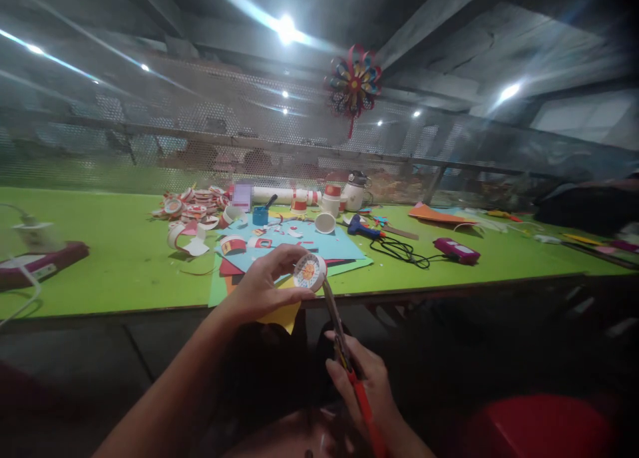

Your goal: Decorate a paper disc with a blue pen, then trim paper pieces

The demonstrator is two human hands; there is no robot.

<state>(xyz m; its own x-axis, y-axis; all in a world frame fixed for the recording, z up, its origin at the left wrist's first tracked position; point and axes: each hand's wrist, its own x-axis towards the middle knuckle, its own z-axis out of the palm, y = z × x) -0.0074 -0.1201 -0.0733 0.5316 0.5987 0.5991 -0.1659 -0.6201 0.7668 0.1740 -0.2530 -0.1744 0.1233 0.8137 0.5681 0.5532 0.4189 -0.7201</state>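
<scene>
Between the thumb and fingers of my left hand [269, 279] is a paper cup bottom [308, 272], a short white ring whose round face carries a blue and orange pattern. My right hand [367, 377] is wrapped round a pair of scissors [334, 310] with red-orange handles. Their blades point up and away from me, and the tips meet the right edge of the cup bottom. Whether the blades are parted there is hard to see. Both hands are in front of the table's near edge, above my lap.
On the green table [124, 245] lie coloured paper sheets [344, 246] with cut scraps. A white paper cup [325, 224], a blue glue gun [364, 228] with coiled cord and a purple power strip [456, 251] are farther right. Cut cup pieces [200, 202] are heaped back left.
</scene>
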